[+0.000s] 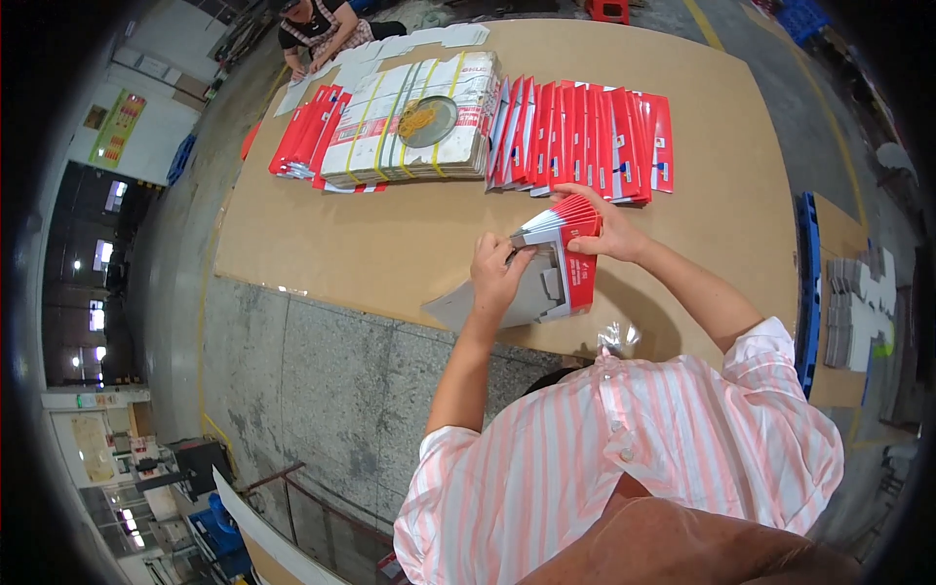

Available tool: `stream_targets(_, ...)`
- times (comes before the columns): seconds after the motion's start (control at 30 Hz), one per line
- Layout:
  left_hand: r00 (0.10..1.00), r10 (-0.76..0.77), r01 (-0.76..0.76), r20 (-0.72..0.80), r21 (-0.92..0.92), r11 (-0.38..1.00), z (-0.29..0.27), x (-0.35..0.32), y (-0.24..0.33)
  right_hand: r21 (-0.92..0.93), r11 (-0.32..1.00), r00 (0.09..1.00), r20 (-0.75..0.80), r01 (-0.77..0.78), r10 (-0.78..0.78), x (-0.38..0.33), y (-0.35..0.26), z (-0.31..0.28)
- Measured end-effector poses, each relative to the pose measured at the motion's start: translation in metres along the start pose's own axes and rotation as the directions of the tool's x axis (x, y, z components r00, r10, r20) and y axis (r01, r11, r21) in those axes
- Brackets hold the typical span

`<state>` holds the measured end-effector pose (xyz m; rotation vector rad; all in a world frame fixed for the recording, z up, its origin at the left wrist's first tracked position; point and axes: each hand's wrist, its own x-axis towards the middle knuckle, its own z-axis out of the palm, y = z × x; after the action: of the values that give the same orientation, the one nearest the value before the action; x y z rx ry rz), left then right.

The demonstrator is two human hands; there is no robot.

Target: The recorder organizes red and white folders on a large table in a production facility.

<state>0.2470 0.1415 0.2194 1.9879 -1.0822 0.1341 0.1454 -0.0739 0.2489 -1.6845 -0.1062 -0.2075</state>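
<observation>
Both of my hands hold a small stack of flat red-and-white printed cartons (582, 263) above the near part of the table. The upper edges of the stack are fanned out, and a grey inner face shows towards me. My left hand (499, 271) pinches the stack's left edge between thumb and fingers. My right hand (606, 232) grips the red side, its thumb on the front and its fingers behind. Just beyond my hands stands a long row of similar red folded cartons (583, 136), leaning on one another.
A strapped bundle of flat white cardboard (346, 146) lies left of the row, with a round dish (441, 135) of yellow rubber bands on it. More red cartons (310, 132) lie farther left. A co-worker (327, 29) works at the far left corner of the brown table (721, 249).
</observation>
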Motion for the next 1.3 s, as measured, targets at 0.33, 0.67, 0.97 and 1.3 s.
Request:
stream_targets(0.33, 0.977, -0.145, 0.181, 0.156, -0.252, 0.951, 0.004, -0.001, -0.002, -0.043, 0.999, 0.998, -0.051, 0.018, -0.02, -0.007, -0.004, 0.005)
stream_targets(0.67, 0.994, -0.056, 0.055, 0.09, 0.012, 0.998, 0.022, -0.002, 0.016, -0.584, 0.796, 0.785, -0.564, -0.161, -0.256, -0.025, -0.031, 0.02)
stream_targets(0.97, 1.0, 0.011, -0.011, -0.001, 0.145, 0.989, 0.045, -0.024, 0.049, -0.679, 0.701, 0.777, -0.556, -0.22, -0.295, -0.025, -0.039, 0.006)
stream_targets(1.3, 0.999, 0.032, -0.034, 0.034, 0.06, 0.998, 0.041, -0.027, 0.047, -0.466, 0.834, 0.769, -0.634, -0.294, -0.082, -0.03, -0.031, -0.018)
